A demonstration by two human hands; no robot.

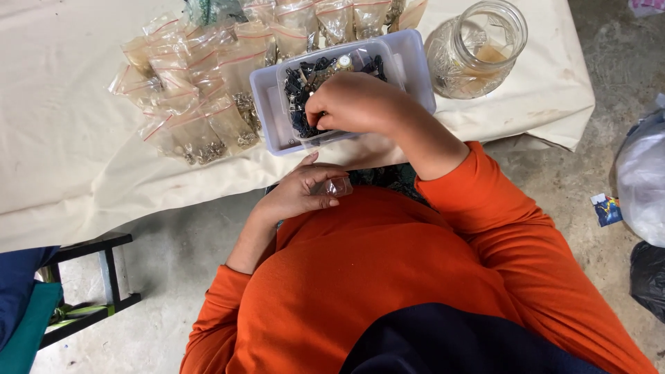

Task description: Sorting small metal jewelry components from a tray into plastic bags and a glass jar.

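Observation:
My right hand point(353, 104) reaches into a clear plastic tray point(291, 73) of small dark parts, fingers pinched together among them; what it grips is hidden. That tray sits inside a pale lavender plastic box point(412, 62) on a cream cloth-covered table point(62, 125). My left hand point(301, 190) rests near the table's edge above my orange top, holding a small clear plastic bag point(337, 185) between thumb and fingers.
Several small zip bags point(201, 90) with metal bits lie left of and behind the box. A glass jar point(478, 48) stands at the right. A black stool frame point(104, 277) is at lower left, white and black sacks point(644, 187) at right on the concrete floor.

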